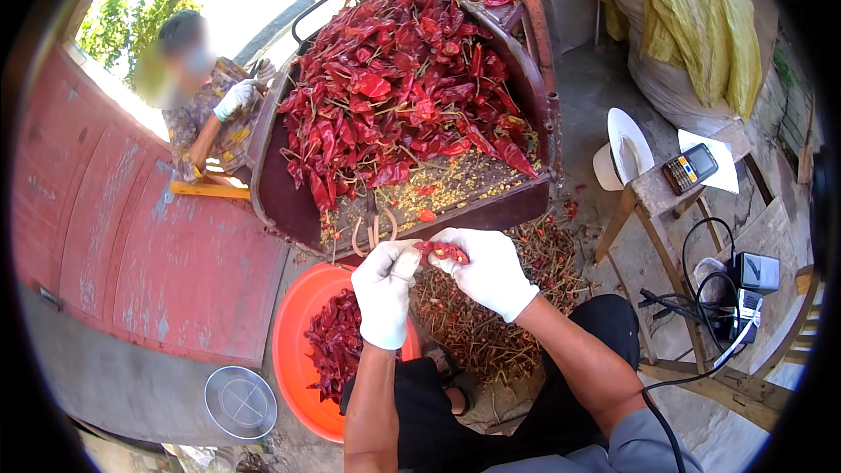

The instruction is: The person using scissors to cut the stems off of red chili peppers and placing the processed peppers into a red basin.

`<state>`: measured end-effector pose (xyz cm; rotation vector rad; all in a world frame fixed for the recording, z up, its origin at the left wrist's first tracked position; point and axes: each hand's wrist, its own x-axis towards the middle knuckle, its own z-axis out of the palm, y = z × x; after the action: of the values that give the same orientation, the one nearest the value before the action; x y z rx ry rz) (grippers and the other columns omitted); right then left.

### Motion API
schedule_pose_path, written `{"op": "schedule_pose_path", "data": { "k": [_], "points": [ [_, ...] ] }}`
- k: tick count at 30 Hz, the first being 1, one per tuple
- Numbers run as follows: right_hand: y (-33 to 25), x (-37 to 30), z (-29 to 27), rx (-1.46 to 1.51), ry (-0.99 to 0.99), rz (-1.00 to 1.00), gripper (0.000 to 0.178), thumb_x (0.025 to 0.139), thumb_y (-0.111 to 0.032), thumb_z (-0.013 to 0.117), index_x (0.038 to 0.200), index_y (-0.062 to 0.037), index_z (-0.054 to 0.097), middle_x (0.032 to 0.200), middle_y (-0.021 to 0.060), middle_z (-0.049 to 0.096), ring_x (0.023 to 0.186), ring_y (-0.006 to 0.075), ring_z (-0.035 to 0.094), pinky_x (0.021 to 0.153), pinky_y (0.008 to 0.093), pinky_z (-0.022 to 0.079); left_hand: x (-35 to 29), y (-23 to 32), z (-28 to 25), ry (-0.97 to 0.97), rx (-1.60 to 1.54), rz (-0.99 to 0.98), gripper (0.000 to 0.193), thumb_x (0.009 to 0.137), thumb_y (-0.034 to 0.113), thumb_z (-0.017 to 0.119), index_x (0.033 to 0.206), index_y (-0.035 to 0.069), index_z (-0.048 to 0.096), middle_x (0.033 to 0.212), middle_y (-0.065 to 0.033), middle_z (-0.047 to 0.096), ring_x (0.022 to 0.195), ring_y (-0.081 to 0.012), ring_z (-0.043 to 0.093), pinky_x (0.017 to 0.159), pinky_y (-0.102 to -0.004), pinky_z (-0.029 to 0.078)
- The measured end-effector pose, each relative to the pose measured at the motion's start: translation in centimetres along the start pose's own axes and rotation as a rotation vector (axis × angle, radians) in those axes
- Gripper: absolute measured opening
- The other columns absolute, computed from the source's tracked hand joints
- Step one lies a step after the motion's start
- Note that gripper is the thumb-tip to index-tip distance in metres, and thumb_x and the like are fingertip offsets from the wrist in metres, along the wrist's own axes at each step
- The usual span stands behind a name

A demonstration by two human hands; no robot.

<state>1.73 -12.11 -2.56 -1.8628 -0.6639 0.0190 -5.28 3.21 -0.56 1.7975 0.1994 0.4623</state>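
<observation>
Both my hands wear white gloves. My left hand (384,291) and my right hand (487,270) together hold a dried red chili (441,251) between them, just in front of a dark wheelbarrow (280,201) heaped with dried red chilies (403,79). Scissors with tan handles (374,229) lie on the wheelbarrow's near edge among yellow seeds. Below my left hand stands an orange basin (293,342) holding cut chilies.
Chili stems and scraps (491,324) litter the ground by my knees. Another person in a white glove (206,96) sits at the wheelbarrow's far left. A wooden stool (653,197) at right bears a white hat and a handheld device. A round sieve (240,402) lies at lower left.
</observation>
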Motion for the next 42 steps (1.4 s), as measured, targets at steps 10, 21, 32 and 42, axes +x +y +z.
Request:
{"op": "schedule_pose_path", "data": {
  "k": [10,21,32,42],
  "points": [
    [1.0,-0.4,0.4,0.43,0.001,0.267,0.033,0.09,-0.032,0.068,0.108,-0.0049,0.068,0.088,0.0174,0.07,0.083,0.0334,0.068,0.075,0.0388,0.051,2.9,-0.5,-3.1,0.249,-0.374,0.003,0.039,0.101,0.044,0.055,0.094,0.006,0.061,0.084,-0.0025,0.059,0.074,-0.0105,0.056,0.059,-0.0246,0.044],
    [2.0,0.0,0.7,0.491,-0.15,0.243,0.045,0.091,-0.023,0.066,0.129,-0.0007,0.057,0.105,0.0233,0.069,0.096,0.0394,0.067,0.084,0.0404,0.053,-0.3,0.1,3.5,0.104,-0.032,-0.005,0.024,0.097,0.005,0.061,0.118,-0.005,0.065,0.105,-0.007,0.07,0.095,-0.0122,0.063,0.088,-0.028,0.051],
    [2.0,-0.2,0.2,0.109,-0.215,0.075,0.072,0.088,-0.016,0.059,0.148,0.0098,0.029,0.103,0.0309,0.066,0.093,0.0433,0.067,0.081,0.0451,0.052,-0.5,-1.2,4.3,-0.006,0.373,0.181,0.04,0.096,0.014,0.063,0.132,-0.001,0.055,0.121,-0.0116,0.063,0.108,-0.0182,0.06,0.095,-0.0308,0.048],
    [1.3,0.5,-0.7,0.876,-0.085,0.355,0.043,0.098,-0.002,0.05,0.14,0.0047,0.045,0.114,0.014,0.066,0.073,0.0109,0.064,0.056,0.0244,0.053,0.3,-1.1,2.4,0.235,-0.075,0.012,0.03,0.105,0.015,0.047,0.128,-0.002,0.055,0.101,-0.0063,0.064,0.078,-0.0108,0.061,0.068,-0.0262,0.052]
  ]
}}
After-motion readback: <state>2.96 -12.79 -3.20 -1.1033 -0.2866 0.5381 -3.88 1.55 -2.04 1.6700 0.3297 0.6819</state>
